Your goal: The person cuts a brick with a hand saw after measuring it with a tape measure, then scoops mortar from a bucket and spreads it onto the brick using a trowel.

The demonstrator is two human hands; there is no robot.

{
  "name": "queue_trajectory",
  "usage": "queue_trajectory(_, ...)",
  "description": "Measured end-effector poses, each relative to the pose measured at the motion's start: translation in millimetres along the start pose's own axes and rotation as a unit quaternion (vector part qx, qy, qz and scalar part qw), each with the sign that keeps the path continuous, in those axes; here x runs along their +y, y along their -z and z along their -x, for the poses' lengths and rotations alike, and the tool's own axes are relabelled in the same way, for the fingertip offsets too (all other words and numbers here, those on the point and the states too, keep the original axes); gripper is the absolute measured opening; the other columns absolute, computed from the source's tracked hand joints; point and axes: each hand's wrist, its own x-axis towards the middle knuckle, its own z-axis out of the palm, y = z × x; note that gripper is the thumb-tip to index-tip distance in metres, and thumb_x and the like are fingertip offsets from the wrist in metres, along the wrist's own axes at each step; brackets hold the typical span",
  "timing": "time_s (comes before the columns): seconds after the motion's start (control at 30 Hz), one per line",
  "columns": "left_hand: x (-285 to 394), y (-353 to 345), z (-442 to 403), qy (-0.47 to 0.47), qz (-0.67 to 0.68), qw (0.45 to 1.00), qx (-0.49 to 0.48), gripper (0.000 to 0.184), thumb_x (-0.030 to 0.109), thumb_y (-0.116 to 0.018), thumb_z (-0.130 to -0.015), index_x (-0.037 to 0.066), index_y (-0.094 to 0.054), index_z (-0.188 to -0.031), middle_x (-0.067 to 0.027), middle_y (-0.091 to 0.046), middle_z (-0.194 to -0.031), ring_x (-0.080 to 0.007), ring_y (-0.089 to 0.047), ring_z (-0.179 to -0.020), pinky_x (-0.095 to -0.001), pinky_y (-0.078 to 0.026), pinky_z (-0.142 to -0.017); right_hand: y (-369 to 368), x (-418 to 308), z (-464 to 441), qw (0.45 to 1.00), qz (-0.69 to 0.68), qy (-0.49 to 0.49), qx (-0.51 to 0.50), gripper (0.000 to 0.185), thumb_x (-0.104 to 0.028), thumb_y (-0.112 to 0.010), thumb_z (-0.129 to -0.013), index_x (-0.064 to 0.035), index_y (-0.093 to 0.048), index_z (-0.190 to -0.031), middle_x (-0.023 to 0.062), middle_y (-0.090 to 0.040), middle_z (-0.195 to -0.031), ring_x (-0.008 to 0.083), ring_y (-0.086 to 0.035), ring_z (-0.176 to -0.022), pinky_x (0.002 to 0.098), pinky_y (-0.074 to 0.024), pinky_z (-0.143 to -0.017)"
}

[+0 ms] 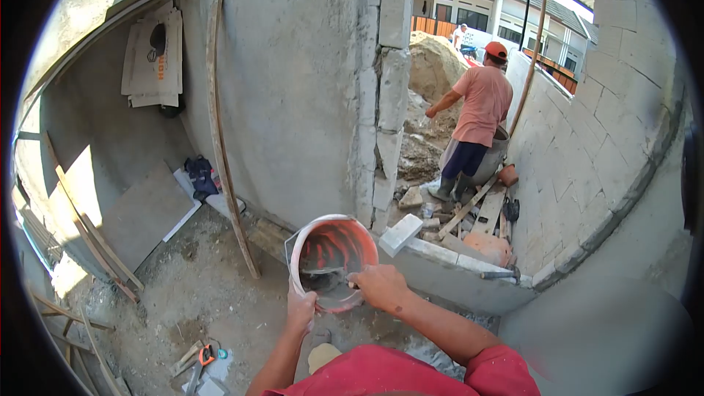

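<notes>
A bucket [370, 253], orange-red inside and smeared with grey mortar, is tipped so that its opening faces the camera. My left hand [301, 308] is closed on its lower left rim. At the lower right of the opening, my right hand [380, 286] is closed around the handle of a tool, which reaches into the bucket; a flat grey blade [323, 271] shows inside. Just right of the bucket, a pale block [401, 235] lies on the low wall [458, 273].
Beyond the low wall, a person [482, 106] in an orange cap stands by a sand heap [436, 66]. A hammer [500, 274] lies on the wall. An upright plank [218, 132] leans at left. An orange-handled saw [205, 356] and wood pieces lie on the ground.
</notes>
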Motion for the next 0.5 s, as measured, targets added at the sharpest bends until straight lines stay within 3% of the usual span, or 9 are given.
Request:
queue_trajectory(0.1, -7, -7, -14, -0.067, -0.045, 0.997, 0.007, 0.077, -0.006, -0.053, -0.074, 0.001, -0.037, -0.148, -0.0127, -0.059, -0.118, -0.0183, -0.063, -0.094, -0.0278, -0.057, -0.069, -14, -5, -5, 0.995, -0.012, -0.044, 0.085, 0.021, -0.024, -0.066, -0.092, -0.0201, -0.071, -0.112, 0.0146, -0.072, -0.093, 0.0336, -0.073, -0.087, 0.0474, -0.0585, -0.070)
queue_trajectory(0.17, -6, -7, -21, -0.020, -0.011, 1.000, -0.006, 0.076, -0.006, -0.052, -0.073, 0.002, -0.038, -0.148, -0.0123, -0.058, -0.118, -0.0184, -0.063, -0.089, -0.0276, -0.056, -0.066, -27, -5, 1, 0.999, -0.002, 0.025, 0.032, 0.021, -0.023, -0.063, -0.091, -0.0153, -0.073, -0.108, 0.0156, -0.073, -0.089, 0.0358, -0.074, -0.086, 0.0480, -0.0599, -0.071)
queue_trajectory(0.2, -2, -6, -14, 0.021, 0.003, 1.000, -0.007, 0.075, -0.006, -0.051, -0.074, 0.002, -0.038, -0.147, -0.0124, -0.058, -0.118, -0.0186, -0.063, -0.086, -0.0275, -0.056, -0.064, -21, 5, 5, 1.000, -0.004, 0.015, 0.021, 0.021, -0.024, -0.063, -0.091, -0.0146, -0.073, -0.107, 0.0160, -0.073, -0.089, 0.0359, -0.074, -0.086, 0.0483, -0.0599, -0.072)
queue_trajectory(0.23, 0, -11, -12, -0.006, 0.024, 1.000, -0.002, 0.074, -0.006, -0.050, -0.074, 0.002, -0.038, -0.147, -0.0130, -0.057, -0.114, -0.0192, -0.064, -0.078, -0.0291, -0.057, -0.058, 14, 1, 8, 1.000, 0.007, -0.021, -0.015, 0.020, -0.022, -0.065, -0.090, -0.0145, -0.073, -0.107, 0.0160, -0.073, -0.090, 0.0359, -0.074, -0.086, 0.0479, -0.0599, -0.072)
queue_trajectory(0.27, 30, -22, 3, 0.011, 0.022, 1.000, -0.018, 0.072, -0.005, -0.050, -0.075, 0.002, -0.037, -0.147, -0.0134, -0.056, -0.110, -0.0201, -0.064, -0.072, -0.0314, -0.058, -0.054, 14, 14, 6, 0.999, 0.027, -0.010, 0.027, 0.023, -0.022, -0.068, -0.089, -0.0154, -0.072, -0.110, 0.0157, -0.073, -0.090, 0.0358, -0.074, -0.084, 0.0483, -0.0596, -0.071)
queue_trajectory(0.3, 31, -25, 5, -0.015, -0.020, 1.000, -0.019, 0.071, -0.004, -0.049, -0.077, 0.001, -0.036, -0.147, -0.0126, -0.055, -0.107, -0.0207, -0.064, -0.070, -0.0332, -0.060, -0.053, 24, 18, 9, 0.997, 0.027, -0.026, 0.068, 0.033, -0.030, -0.067, -0.092, -0.0205, -0.066, -0.124, 0.0176, -0.072, -0.094, 0.0372, -0.073, -0.086, 0.0504, -0.0570, -0.071)
queue_trajectory(0.33, 19, -18, 4, -0.010, -0.035, 0.999, -0.026, 0.071, -0.003, -0.049, -0.079, 0.002, -0.034, -0.149, -0.0127, -0.055, -0.107, -0.0211, -0.064, -0.068, -0.0331, -0.060, -0.054, 30, 24, 8, 0.992, 0.036, -0.045, 0.110, 0.035, -0.034, -0.068, -0.092, -0.0198, -0.064, -0.124, 0.0166, -0.072, -0.088, 0.0371, -0.073, -0.080, 0.0504, -0.0561, -0.067)
queue_trajectory(0.43, 33, -36, 9, -0.053, 0.009, 0.998, -0.035, 0.073, -0.003, -0.050, -0.083, 0.003, -0.030, -0.153, -0.0141, -0.059, -0.110, -0.0214, -0.067, -0.073, -0.0340, -0.062, -0.057, 55, 35, -1, 0.987, 0.056, -0.141, 0.050, 0.039, -0.034, -0.066, -0.093, -0.0076, -0.068, -0.122, 0.0208, -0.074, -0.094, 0.0371, -0.074, -0.086, 0.0496, -0.0573, -0.074)
queue_trajectory(0.5, 40, -45, 11, -0.078, -0.023, 0.996, -0.045, 0.071, -0.003, -0.050, -0.083, 0.001, -0.030, -0.151, -0.0141, -0.059, -0.107, -0.0218, -0.067, -0.073, -0.0350, -0.062, -0.058, 29, 35, 1, 0.992, 0.028, -0.123, 0.008, 0.038, -0.034, -0.066, -0.093, -0.0080, -0.069, -0.121, 0.0221, -0.074, -0.096, 0.0370, -0.073, -0.090, 0.0498, -0.0571, -0.077)
